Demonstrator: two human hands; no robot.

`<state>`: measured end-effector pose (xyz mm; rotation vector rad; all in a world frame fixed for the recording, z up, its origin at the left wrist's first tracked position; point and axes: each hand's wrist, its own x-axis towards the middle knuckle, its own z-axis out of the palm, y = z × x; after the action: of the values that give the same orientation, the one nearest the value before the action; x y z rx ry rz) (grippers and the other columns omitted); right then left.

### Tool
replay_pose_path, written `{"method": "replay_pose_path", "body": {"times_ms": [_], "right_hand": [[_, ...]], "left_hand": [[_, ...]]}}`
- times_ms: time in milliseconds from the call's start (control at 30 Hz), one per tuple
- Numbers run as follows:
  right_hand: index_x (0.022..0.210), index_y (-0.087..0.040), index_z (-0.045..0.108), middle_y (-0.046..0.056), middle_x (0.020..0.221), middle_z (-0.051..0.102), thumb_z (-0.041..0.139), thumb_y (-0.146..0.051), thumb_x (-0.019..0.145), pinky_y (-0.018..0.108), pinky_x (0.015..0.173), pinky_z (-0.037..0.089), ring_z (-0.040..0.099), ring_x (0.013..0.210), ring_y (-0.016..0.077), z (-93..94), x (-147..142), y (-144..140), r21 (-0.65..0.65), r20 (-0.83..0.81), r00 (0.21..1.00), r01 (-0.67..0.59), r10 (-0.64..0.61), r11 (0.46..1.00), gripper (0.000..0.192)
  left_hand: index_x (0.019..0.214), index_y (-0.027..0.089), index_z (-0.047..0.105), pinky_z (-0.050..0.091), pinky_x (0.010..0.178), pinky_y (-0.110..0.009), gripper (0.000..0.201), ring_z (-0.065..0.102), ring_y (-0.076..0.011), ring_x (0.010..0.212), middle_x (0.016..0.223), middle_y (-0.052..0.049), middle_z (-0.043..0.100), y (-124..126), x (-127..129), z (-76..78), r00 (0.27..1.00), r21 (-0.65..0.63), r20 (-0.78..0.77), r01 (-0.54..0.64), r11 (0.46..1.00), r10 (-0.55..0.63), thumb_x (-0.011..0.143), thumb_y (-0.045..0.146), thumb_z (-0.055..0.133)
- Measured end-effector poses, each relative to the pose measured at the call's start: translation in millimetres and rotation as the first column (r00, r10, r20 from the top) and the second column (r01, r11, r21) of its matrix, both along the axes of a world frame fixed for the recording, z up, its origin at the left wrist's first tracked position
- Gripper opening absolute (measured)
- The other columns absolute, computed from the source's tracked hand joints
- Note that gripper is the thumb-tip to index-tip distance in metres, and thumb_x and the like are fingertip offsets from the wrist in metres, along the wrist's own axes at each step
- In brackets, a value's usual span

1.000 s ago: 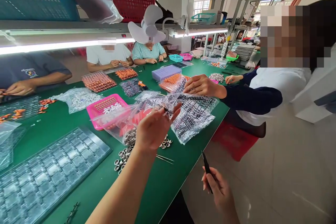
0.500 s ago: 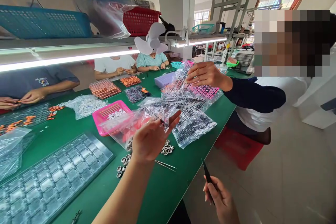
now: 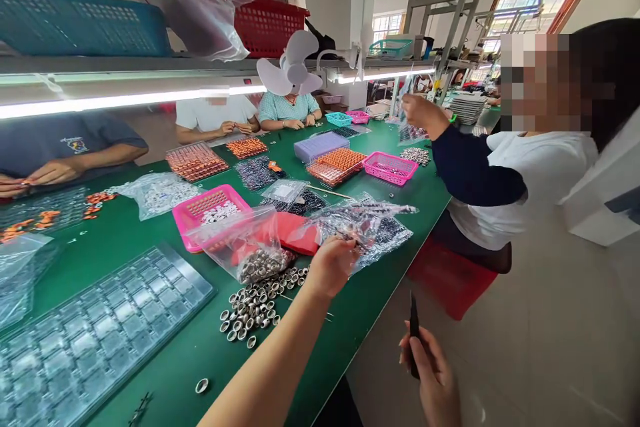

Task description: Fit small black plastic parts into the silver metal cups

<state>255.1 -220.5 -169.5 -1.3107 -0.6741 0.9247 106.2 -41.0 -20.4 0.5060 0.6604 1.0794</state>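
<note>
**Thin plastic bag pinched at its near edge, tweezers in the other hand**

On the green bench [image 3: 125,233], going left to right: at nine o'clock lies a clear blister tray [image 3: 95,327], stiff but thin; it would flex if lifted by one corner. Loose metal rings [image 3: 250,307] are scattered beside it, small, hard and likely to roll. Above them a clear bag of rings [image 3: 250,247] slumps against a pink basket [image 3: 205,210].

Near the centre, the left hand [image 3: 331,267] rests at the bench's front edge, fingers closed in a pinch on the near edge of a crinkled plastic bag of dark parts [image 3: 370,227]. The bag looks light, soft and slippery; its contents would shift, so a hold at the mouth or with support underneath seems safest.

Toward five o'clock, off the bench, the right hand [image 3: 433,377] has its fingers curled around black tweezers [image 3: 414,330], points up; rigid, sharp-tipped.

At two o'clock a co-worker's hand [image 3: 417,110] lifts another clear bag.

No brand, label or writing is readable; a small emblem on a dark shirt at far left is too small to tell.
</note>
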Motion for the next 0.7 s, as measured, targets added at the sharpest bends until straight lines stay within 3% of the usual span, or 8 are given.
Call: {"method": "replay_pose_path", "body": {"times_ms": [100, 267, 367, 467, 633, 700], "right_hand": [[0.11, -0.022, 0.064, 0.006, 0.087, 0.068, 0.063, -0.051, 0.086, 0.026, 0.06, 0.054, 0.063, 0.068, 0.0172, -0.1, 3.7, -0.7, -0.012, 0.041, 0.999, 0.031, -0.031, 0.999, 0.038], [0.112, -0.021, 0.06, 0.008, 0.098, 0.069, 0.055, -0.049, 0.091, 0.026, 0.062, 0.054, 0.064, 0.069, 0.0166, 10.0, 13.5, -7.7, -0.053, 0.197, 0.978, -0.063, 0.072, 0.997, 0.035], [0.115, -0.021, 0.059, 0.006, 0.091, 0.07, 0.053, -0.048, 0.093, 0.024, 0.058, 0.051, 0.061, 0.062, 0.0144, 13.9, 20.4, -16.6, -0.142, 0.311, 0.944, -0.071, 0.112, 0.987, 0.036], [0.119, -0.021, 0.061, 0.005, 0.084, 0.071, 0.057, -0.049, 0.09, 0.024, 0.059, 0.053, 0.063, 0.062, 0.016, 15.1, 24.0, -26.4, -0.224, 0.412, 0.907, 0.008, 0.088, 0.975, 0.041], [0.121, -0.022, 0.065, 0.009, 0.118, 0.068, 0.056, -0.049, 0.09, 0.032, 0.088, 0.054, 0.066, 0.103, 0.025, 23.1, 17.6, -36.8, -0.246, 0.535, 0.839, 0.037, 0.103, 0.969, 0.042], [0.122, -0.021, 0.065, 0.01, 0.118, 0.068, 0.052, -0.048, 0.092, 0.033, 0.088, 0.054, 0.066, 0.102, 0.0247, 27.9, 13.0, -39.3, -0.258, 0.549, 0.824, 0.004, 0.143, 0.966, 0.042]], "left_hand": [[0.064, 0.015, 0.061, 0.052, 0.074, -0.027, 0.007, 0.067, -0.02, 0.084, 0.076, -0.004, 0.065, -8.4, 16.1, -29.7, 0.99, -0.016, 0.0, 0.139, 0.99, -0.139, 0.063, 0.009, 0.065], [0.077, 0.013, 0.06, 0.054, 0.076, -0.033, 0.012, 0.069, -0.0218, 0.079, 0.086, -0.009, 0.069, -42.8, 22.0, -65.6, 0.951, -0.147, -0.041, 0.297, 0.943, -0.306, 0.07, 0.012, 0.069], [0.084, 0.014, 0.059, 0.054, 0.076, -0.033, 0.015, 0.07, -0.0219, 0.08, 0.091, -0.011, 0.07, -58.3, 20.5, -73.0, 0.944, -0.204, -0.102, 0.287, 0.936, -0.312, 0.077, 0.02, 0.07], [0.087, 0.012, 0.06, 0.055, 0.074, -0.032, 0.02, 0.071, -0.0222, 0.078, 0.09, -0.012, 0.07, -66.6, 19.4, -76.3, 0.938, -0.207, -0.21, 0.234, 0.95, -0.277, 0.08, 0.028, 0.071], [0.094, 0.011, 0.061, 0.056, 0.075, -0.033, 0.021, 0.071, -0.0222, 0.079, 0.085, -0.011, 0.07, -71.8, 16.7, -80.1, 0.933, -0.229, -0.253, 0.2, 0.953, -0.257, 0.082, 0.026, 0.069], [0.097, 0.01, 0.061, 0.056, 0.08, -0.034, 0.02, 0.07, -0.0219, 0.083, 0.087, -0.011, 0.07, -72.3, 15.6, -80.7, 0.942, -0.241, -0.239, 0.176, 0.955, -0.234, 0.083, 0.023, 0.067]]}}
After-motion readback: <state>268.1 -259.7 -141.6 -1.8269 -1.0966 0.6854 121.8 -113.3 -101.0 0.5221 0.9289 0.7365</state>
